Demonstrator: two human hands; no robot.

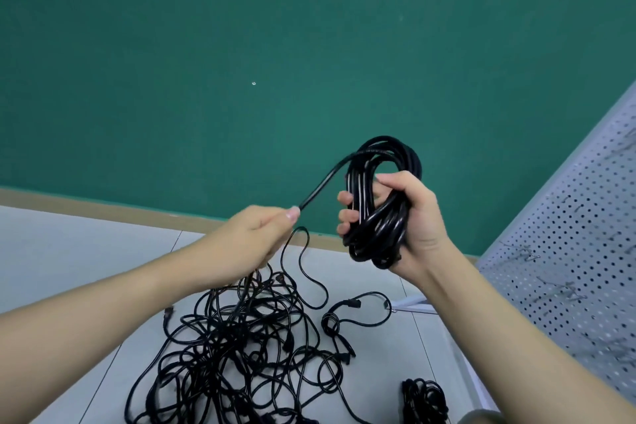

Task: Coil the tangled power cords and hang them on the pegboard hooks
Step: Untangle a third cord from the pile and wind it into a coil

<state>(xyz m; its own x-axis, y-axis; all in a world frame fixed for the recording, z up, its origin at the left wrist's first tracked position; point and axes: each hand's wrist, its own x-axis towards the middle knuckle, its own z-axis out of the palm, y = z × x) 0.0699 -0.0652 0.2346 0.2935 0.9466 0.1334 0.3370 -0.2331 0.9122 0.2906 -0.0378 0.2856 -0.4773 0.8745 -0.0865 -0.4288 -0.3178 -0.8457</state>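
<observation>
Head view. Right hand [406,217]: fingers curled round a coil of black cord [382,200], held up before the green wall [241,45]. Left hand [254,241]: pinches the loose strand [323,182] running from the coil's top. Tangled cords [241,348]: heaped on the grey floor [69,251], near, below both hands. Smaller bundle [425,401]: near right. Pegboard [568,268] with hooks [526,253]: right.

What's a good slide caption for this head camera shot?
Right hand holds a coiled cord; left hand pulls its free end.
</observation>
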